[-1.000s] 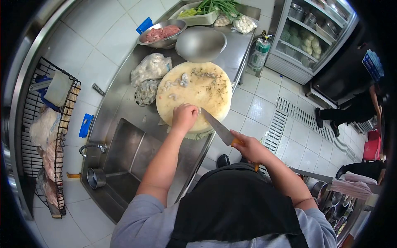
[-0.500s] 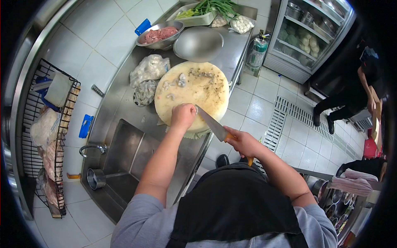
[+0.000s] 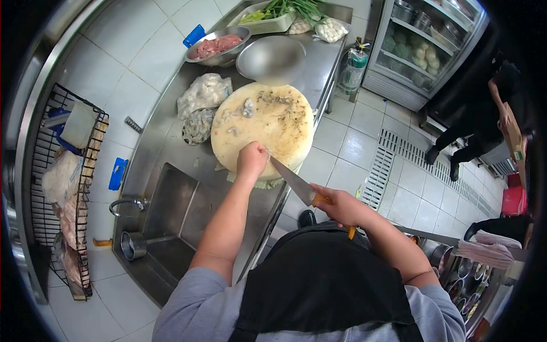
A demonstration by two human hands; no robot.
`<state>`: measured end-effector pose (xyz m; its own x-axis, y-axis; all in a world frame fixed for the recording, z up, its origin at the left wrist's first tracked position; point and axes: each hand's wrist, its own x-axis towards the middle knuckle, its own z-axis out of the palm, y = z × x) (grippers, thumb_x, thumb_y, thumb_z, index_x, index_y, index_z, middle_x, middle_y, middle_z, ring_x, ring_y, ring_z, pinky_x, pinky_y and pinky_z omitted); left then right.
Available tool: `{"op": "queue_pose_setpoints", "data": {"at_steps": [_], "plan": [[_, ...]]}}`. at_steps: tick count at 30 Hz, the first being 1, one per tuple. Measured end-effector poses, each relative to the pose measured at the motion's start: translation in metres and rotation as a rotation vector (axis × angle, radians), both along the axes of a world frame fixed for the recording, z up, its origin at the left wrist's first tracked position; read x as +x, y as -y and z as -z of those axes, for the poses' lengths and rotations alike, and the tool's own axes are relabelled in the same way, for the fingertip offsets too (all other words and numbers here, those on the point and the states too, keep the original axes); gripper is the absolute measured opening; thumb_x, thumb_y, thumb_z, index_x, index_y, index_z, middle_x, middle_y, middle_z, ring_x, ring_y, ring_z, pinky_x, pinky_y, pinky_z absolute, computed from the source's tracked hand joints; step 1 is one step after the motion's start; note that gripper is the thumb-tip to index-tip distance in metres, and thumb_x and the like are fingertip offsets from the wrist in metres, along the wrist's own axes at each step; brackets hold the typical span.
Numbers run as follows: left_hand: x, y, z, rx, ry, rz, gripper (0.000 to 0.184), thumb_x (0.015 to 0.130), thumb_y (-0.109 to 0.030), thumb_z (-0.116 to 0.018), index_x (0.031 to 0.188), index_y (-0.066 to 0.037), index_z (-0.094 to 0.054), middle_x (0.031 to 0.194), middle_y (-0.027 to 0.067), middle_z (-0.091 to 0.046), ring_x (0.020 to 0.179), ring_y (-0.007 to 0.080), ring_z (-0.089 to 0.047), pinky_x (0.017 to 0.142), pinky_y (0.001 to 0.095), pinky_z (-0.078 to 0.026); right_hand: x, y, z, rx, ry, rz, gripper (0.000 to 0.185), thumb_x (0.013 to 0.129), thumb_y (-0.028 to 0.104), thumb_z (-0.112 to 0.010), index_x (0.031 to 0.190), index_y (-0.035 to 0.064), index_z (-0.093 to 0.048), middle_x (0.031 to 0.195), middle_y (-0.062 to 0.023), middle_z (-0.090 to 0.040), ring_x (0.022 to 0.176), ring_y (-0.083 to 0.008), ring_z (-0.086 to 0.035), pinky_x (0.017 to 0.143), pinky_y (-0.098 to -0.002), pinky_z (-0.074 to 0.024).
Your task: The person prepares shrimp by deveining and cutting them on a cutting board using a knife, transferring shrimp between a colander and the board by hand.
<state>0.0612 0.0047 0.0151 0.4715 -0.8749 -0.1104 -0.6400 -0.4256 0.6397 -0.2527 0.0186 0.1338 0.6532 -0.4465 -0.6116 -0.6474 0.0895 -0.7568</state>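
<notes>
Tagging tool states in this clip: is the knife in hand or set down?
In hand: the knife is gripped by its orange handle in the right hand, its blade pointing toward the left hand.

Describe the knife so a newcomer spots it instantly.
Start at the round pale chopping board beside the sink. Off its near edge, the right hand grips the knife, blade pointing toward the left hand. Unlike the rounded metal bowls beyond, it has a long tapering blade and orange handle.

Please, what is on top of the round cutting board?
Small grey pieces and dark scraps lie on the board. The left hand covers part of it; what lies beneath cannot be seen.
</notes>
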Motion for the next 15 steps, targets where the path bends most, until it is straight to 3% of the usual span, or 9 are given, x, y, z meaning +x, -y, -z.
{"op": "queue_pose_setpoints", "data": {"at_steps": [1,4,7,9,10,12,13,15], "plan": [[-0.001,-0.001,-0.003,0.008,0.018,-0.008,0.007,0.088,-0.011,-0.068,0.086,-0.005,-0.072,0.075,0.0088,-0.074,0.07,0.0217,-0.072,0.068,0.0346,-0.055,-0.001,-0.001,0.0,0.0,-0.001,0.001,0.06,0.107,0.025,-0.056,0.163,0.022,-0.034,0.071,-0.0029,-0.055,0.05,-0.01,-0.05,0.051,-0.0291,-0.0478],[0.004,-0.001,0.004,-0.021,0.032,0.007,0.009,0.088,-0.014,-0.07,0.087,-0.005,-0.072,0.076,0.0088,-0.074,0.07,0.0215,-0.072,0.068,0.0353,-0.055,-0.003,-0.001,-0.003,0.004,0.003,0.011,0.06,0.106,0.026,-0.057,0.163,0.0222,-0.036,0.071,-0.0025,-0.054,0.05,-0.0099,-0.049,0.051,-0.0284,-0.0474],[0.011,-0.001,0.004,-0.028,0.047,0.043,0.011,0.087,-0.016,-0.072,0.088,-0.005,-0.073,0.076,0.0093,-0.074,0.072,0.0225,-0.072,0.07,0.036,-0.055,-0.016,0.0,-0.006,0.003,-0.042,-0.104,0.06,0.106,0.027,-0.057,0.162,0.0213,-0.038,0.077,-0.0059,-0.062,0.054,-0.0133,-0.055,0.058,-0.0312,-0.0519],[0.012,0.002,-0.001,-0.016,0.042,0.017,0.012,0.087,-0.017,-0.073,0.09,-0.005,-0.073,0.079,0.0102,-0.075,0.075,0.0234,-0.072,0.072,0.0367,-0.056,-0.022,-0.004,0.011,-0.198,0.026,-0.028,0.059,0.104,0.027,-0.059,0.159,0.0205,-0.041,0.111,-0.0174,-0.074,0.064,-0.0239,-0.067,0.069,-0.0382,-0.0571],[0.011,0.003,-0.005,-0.002,0.037,-0.008,0.014,0.087,-0.018,-0.074,0.092,-0.006,-0.073,0.082,0.0111,-0.075,0.078,0.0244,-0.072,0.074,0.0373,-0.056,-0.022,-0.002,0.012,-0.198,0.026,-0.027,0.059,0.104,0.027,-0.059,0.159,0.0205,-0.041,0.111,-0.0174,-0.074,0.064,-0.0239,-0.067,0.069,-0.0382,-0.0571],[0.002,0.0,-0.015,0.004,0.056,0.028,0.015,0.086,-0.018,-0.074,0.094,-0.006,-0.073,0.086,0.012,-0.075,0.081,0.0254,-0.072,0.076,0.0381,-0.056,-0.022,0.0,0.009,-0.275,-0.014,-0.037,0.058,0.104,0.028,-0.059,0.159,0.02,-0.041,0.114,-0.0211,-0.073,0.087,-0.0365,-0.073,0.085,-0.0429,-0.0567],[-0.003,0.001,-0.019,0.009,0.077,0.061,0.016,0.086,-0.018,-0.074,0.096,-0.006,-0.073,0.089,0.013,-0.075,0.085,0.0264,-0.072,0.077,0.0389,-0.056,-0.022,0.0,0.011,-0.276,-0.014,-0.036,0.058,0.104,0.028,-0.059,0.159,0.02,-0.041,0.114,-0.0211,-0.073,0.087,-0.0365,-0.073,0.085,-0.0429,-0.0567],[-0.003,0.007,-0.018,0.07,0.072,0.07,0.017,0.085,-0.02,-0.073,0.097,-0.007,-0.073,0.094,0.0147,-0.075,0.089,0.029,-0.072,0.08,0.0408,-0.056,-0.021,0.0,0.018,-0.317,-0.03,-0.026,0.058,0.103,0.028,-0.06,0.158,0.0198,-0.042,0.114,-0.0239,-0.073,0.107,-0.0427,-0.069,0.095,-0.045,-0.0532]]}}
